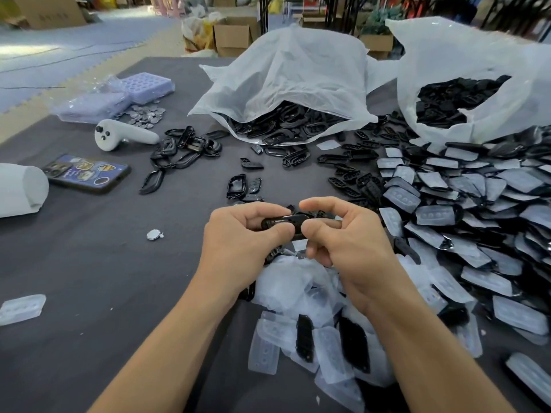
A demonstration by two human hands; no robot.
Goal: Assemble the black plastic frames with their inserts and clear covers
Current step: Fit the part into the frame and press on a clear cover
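- Left of the fingers, the dark table (104, 263) lies bare over a broad stretch. Its left edge runs slantwise far off, beyond a phone (86, 173) and a white controller (119, 135).
- Right of the fingers the room is closed in by a heap of covered pieces (462, 204), which starts just beside the right knuckles.
- Under the fingers and toward the body lies a pile of clear covers (298, 287).
- The left hand (238, 236) and right hand (346, 239) meet above the table. The fingers of both are curled tight, each thumb and forefinger pinching an end of one black frame (286, 222) held between them.
- Whether an insert or cover sits in that frame cannot be told.
- Counted: one frame held, two white bags (292, 79) of black parts beyond the fingers, one button cell (153, 234) left of the left thumb, and one lone cover (22, 309) far left.
- The loose frames (182, 150) beyond the fingers are too tangled to count.
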